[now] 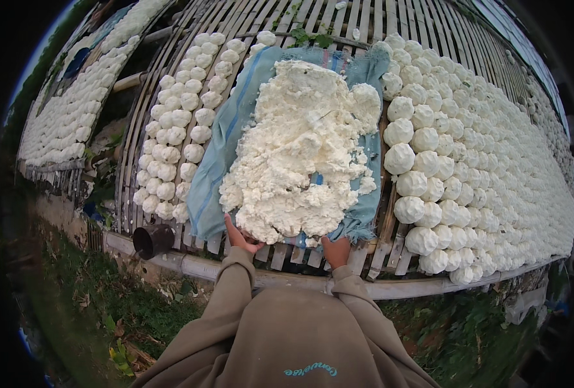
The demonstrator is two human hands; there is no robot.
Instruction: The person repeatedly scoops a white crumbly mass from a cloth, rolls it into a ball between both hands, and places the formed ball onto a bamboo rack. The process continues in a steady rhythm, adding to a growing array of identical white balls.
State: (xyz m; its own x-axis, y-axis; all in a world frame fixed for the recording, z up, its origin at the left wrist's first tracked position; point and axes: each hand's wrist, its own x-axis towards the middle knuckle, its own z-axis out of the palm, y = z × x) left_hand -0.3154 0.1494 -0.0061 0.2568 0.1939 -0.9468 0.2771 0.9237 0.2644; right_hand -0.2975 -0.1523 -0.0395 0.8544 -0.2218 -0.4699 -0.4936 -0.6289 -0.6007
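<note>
Crumbly white mass [293, 149] lies on a pale-blue woven sheet [225, 158] atop a slatted bamboo platform [377, 19], between rows of rounded white lumps [400, 158]; left hand [241, 239] and right hand [336, 251] at its near edge, whether grasping the sheet cannot be told.

Two hands [240, 239]; one blue sheet [212, 187]; one large white heap [300, 149] on it; one dark cylinder [153, 241] near left; white balls [411, 183] left and right, well over a hundred.

Dk cyl [153, 241] nr L, grn vine [323, 41] far side, weeds [154, 312] below
</note>
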